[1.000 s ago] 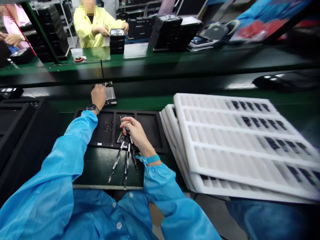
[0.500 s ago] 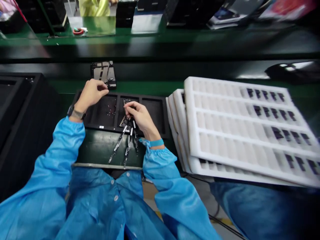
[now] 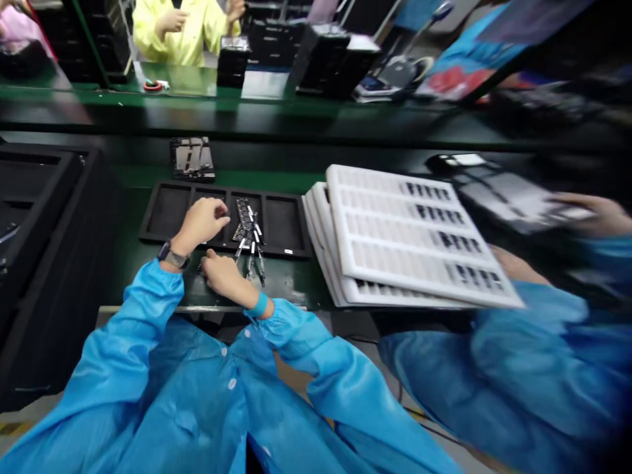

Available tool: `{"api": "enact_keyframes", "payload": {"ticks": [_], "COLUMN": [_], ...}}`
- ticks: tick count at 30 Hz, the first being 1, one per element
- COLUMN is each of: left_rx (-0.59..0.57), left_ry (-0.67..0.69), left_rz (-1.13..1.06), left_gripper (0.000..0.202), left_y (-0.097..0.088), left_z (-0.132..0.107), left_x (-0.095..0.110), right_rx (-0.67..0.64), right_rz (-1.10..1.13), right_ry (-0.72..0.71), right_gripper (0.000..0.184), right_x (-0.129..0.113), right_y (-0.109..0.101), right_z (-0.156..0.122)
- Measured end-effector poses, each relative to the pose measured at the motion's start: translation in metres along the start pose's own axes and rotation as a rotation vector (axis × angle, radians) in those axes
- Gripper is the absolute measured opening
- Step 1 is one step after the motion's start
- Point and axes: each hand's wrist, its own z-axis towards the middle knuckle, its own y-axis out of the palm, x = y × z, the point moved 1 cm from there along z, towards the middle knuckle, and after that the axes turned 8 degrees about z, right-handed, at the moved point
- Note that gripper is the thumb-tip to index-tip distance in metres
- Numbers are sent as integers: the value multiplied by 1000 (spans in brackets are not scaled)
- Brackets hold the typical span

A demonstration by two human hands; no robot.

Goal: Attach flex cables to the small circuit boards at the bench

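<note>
My left hand [image 3: 203, 222] hovers over the left half of a black compartment tray [image 3: 289, 252]. Its fingers are curled, with a gap between thumb and fingertips and nothing visible in it. In front of the tray's near edge, my right hand [image 3: 224, 275] is closed low over the green bench. A small dark bit shows by its fingertips, too small to name. Small circuit boards [image 3: 241, 220] lie in a middle compartment. Several thin black-and-white strips [image 3: 253, 255] lie among them and over the near rim.
A stack of white foam trays [image 3: 380, 263] with black parts in its slots stands on the right. Beyond it a co-worker's hand [image 3: 592, 214] holds a blurred flat item. Black bins [image 3: 74, 191] rise on the left. Dark flat parts [image 3: 192, 159] lie behind the tray.
My right hand has left the boards and come left and nearer, to the tray's front edge. My left hand has moved from the flat parts toward me. The view has shifted right.
</note>
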Motion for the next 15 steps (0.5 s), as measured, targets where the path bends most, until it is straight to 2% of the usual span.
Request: {"api": "enact_keyframes", "payload": {"ticks": [2, 5, 8, 12, 15], "left_rx": [-140, -224, -206, -127, -69], "left_ry": [16, -85, -203, -345, -353], "left_rz": [79, 130, 154, 120, 26], "left_gripper": [28, 37, 46, 64, 51], "left_y": [20, 38, 48, 60, 68], "left_z": [28, 62, 86, 102, 110], "left_x": [22, 42, 49, 53, 56], "right_rx": [38, 101, 151, 211, 294], "right_rz": [1, 35, 95, 217, 315], "right_ry": [51, 78, 84, 102, 99], "right_gripper": [36, 40, 37, 26, 19], "right_x": [-5, -14, -21, -23, -22], "right_y": [5, 13, 16, 14, 17], "right_z": [-1, 0, 5, 8, 8]}}
